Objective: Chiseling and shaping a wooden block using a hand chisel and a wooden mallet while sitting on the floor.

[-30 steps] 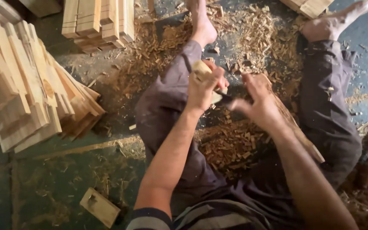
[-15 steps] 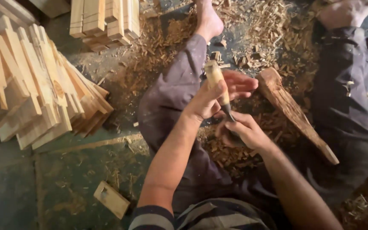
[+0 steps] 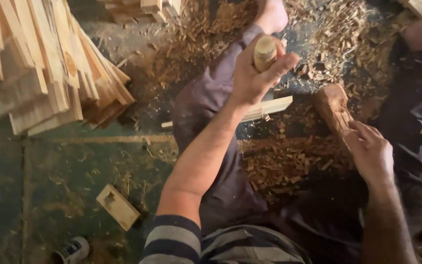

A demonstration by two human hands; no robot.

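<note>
Near left on the floor lay a small wooden block (image 3: pixel 117 207) and a little can (image 3: pixel 74 249). The right hand (image 3: pixel 371 151) had dropped the tool it steadied half a second before and now closed loosely on the near end of the rough wooden billet (image 3: pixel 334 110). The left hand (image 3: pixel 255 73) had lifted, fingers wrapped tight round the pale wooden handle (image 3: pixel 265 52), held upright above the knee. A flat pale strip (image 3: pixel 264 108) lay under it. Shavings (image 3: pixel 289 164) covered the floor between the legs. Stacked wood slats (image 3: pixel 40 73) sat far left. Looked like a switch from trimming to picking up the billet.
</note>
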